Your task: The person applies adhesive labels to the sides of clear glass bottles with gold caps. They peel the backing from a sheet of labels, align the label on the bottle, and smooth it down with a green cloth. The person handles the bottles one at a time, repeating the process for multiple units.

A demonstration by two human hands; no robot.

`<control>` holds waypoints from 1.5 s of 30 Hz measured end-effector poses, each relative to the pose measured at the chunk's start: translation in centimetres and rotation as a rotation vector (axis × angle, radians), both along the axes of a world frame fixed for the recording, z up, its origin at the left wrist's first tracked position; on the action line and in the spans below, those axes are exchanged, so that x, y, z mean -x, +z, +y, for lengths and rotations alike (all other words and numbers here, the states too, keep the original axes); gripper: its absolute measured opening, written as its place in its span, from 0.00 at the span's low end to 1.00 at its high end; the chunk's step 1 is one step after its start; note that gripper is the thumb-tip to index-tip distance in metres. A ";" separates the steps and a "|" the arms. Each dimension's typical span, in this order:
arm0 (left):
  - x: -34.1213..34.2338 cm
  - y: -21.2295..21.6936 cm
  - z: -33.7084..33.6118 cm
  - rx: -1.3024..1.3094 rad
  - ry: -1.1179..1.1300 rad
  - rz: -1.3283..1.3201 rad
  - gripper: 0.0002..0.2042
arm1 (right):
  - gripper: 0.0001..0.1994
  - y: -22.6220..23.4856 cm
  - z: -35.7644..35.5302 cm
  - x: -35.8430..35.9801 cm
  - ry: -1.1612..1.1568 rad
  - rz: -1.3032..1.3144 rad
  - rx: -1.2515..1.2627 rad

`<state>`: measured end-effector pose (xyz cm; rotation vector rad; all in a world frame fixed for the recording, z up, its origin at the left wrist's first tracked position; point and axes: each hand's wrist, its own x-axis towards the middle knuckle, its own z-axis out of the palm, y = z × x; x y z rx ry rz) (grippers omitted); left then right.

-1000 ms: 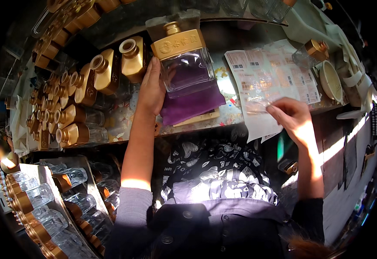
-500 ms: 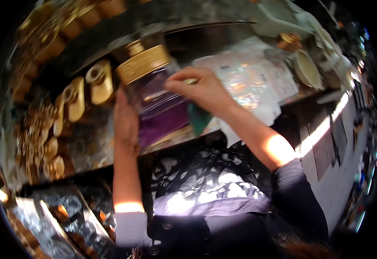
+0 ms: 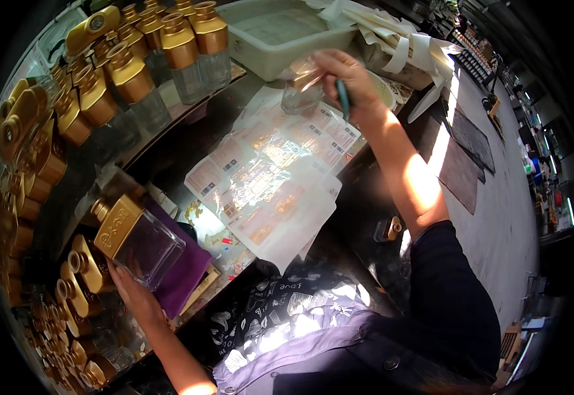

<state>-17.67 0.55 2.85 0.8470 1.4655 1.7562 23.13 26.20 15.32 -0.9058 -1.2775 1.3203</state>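
Observation:
On the left of the bench, a clear flat-sided glass bottle (image 3: 152, 247) with an embossed gold shoulder and neck lies tilted over a purple cloth (image 3: 189, 268). My left hand (image 3: 135, 296) holds its near side, fingers against the glass and thumb hidden. My right hand (image 3: 350, 78) is far off at the back, fingers closed around a slim dark teal tool (image 3: 343, 100) whose kind I cannot make out. Its fingertips are at a clear vessel (image 3: 300, 97) with a coppery glint at its top; whether they touch it is unclear. Printed label sheets (image 3: 267, 178) lie between my hands.
Several gold-shouldered bottles (image 3: 129, 72) stand on a shelf at the back left, with more (image 3: 79, 289) beside my left hand. A whitish plastic tub (image 3: 277, 43) sits at the back, with a pale bowl (image 3: 387, 93) behind my right hand. Crumpled white paper (image 3: 392, 33) hangs nearby.
The view has swung to the right. My right hand has moved from over the bottle to the clear vessel beyond the sheets. My left hand stays at the bottle.

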 end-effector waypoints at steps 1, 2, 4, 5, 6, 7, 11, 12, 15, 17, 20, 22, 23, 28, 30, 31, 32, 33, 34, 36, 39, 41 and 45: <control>-0.5 0.3 0.0 0.055 0.072 0.159 0.28 | 0.11 0.8 0.2 -1.1 0.014 0.045 0.038; -1.6 0.9 -0.1 0.108 0.144 0.318 0.28 | 0.11 1.0 -0.3 -1.2 0.049 -0.013 0.086; -3.9 2.4 -0.9 0.111 0.325 0.607 0.27 | 0.11 0.7 -3.6 -0.4 0.124 -0.109 0.182; -4.3 2.4 -1.4 0.004 0.405 0.794 0.25 | 0.11 -0.4 -5.2 0.7 0.297 -0.077 0.236; -5.7 3.1 -1.5 -0.053 0.303 0.673 0.25 | 0.10 -0.8 -7.3 3.1 0.395 -0.212 0.230; -7.7 4.2 -1.5 -0.113 0.192 0.551 0.24 | 0.09 -2.4 -8.9 5.2 0.620 -0.106 0.162; -12.8 5.9 1.5 0.033 -0.608 -0.327 0.26 | 0.09 -3.0 -12.1 9.6 0.934 -0.175 0.142; -12.8 5.6 1.9 0.092 -0.629 -0.251 0.21 | 0.09 -3.2 -12.0 9.8 0.895 -0.203 0.084; -14.0 6.0 2.9 0.174 -0.584 -0.233 0.12 | 0.11 -2.9 -11.4 8.7 0.841 -0.283 -0.029; -14.5 6.4 3.1 0.164 -0.532 -0.268 0.09 | 0.12 -2.6 -10.7 7.9 0.750 -0.351 -0.164; -14.2 6.9 3.1 0.129 -0.494 -0.242 0.06 | 0.15 -1.9 -6.4 5.7 0.321 -0.502 -0.523; -12.7 6.9 2.9 0.147 -0.497 -0.185 0.06 | 0.20 -1.6 1.6 1.7 -0.372 -0.966 -0.816; -12.5 6.9 3.0 0.139 -0.484 -0.164 0.06 | 0.24 -1.5 4.8 -0.5 -0.585 -1.086 -0.723; -12.1 6.3 3.2 0.111 -0.411 -0.098 0.07 | 0.24 -2.5 11.4 -3.9 -0.289 -1.475 -0.418; -12.0 6.5 3.3 0.138 -0.417 -0.086 0.06 | 0.21 -2.5 13.2 -4.8 -0.352 -1.477 -0.473; -11.9 6.8 3.1 0.169 -0.425 -0.080 0.06 | 0.20 -2.7 13.5 -5.0 -0.374 -1.471 -0.499; -11.7 6.9 3.0 0.200 -0.433 -0.074 0.06 | 0.17 -2.4 13.8 -5.6 -0.410 -1.441 -0.482; -11.6 7.0 2.9 0.223 -0.433 -0.064 0.06 | 0.17 -1.9 14.2 -5.9 -0.414 -1.451 -0.462; -11.3 6.8 3.0 0.237 -0.445 -0.063 0.06 | 0.17 -1.1 14.4 -6.5 -0.429 -1.474 -0.443; -11.4 6.6 3.2 0.242 -0.450 -0.051 0.07 | 0.17 -0.8 15.1 -7.0 -0.446 -1.527 -0.388; -11.7 6.4 3.7 0.223 -0.456 -0.014 0.07 | 0.22 -2.5 15.7 -8.3 -0.413 -1.490 -0.331; -11.2 6.7 3.5 0.242 -0.482 0.026 0.06 | 0.28 -5.6 18.1 -12.1 -0.679 -1.111 -0.408; -10.5 6.2 3.4 0.265 -0.465 -0.016 0.06 | 0.31 -9.3 17.5 -24.3 -0.614 -1.526 0.059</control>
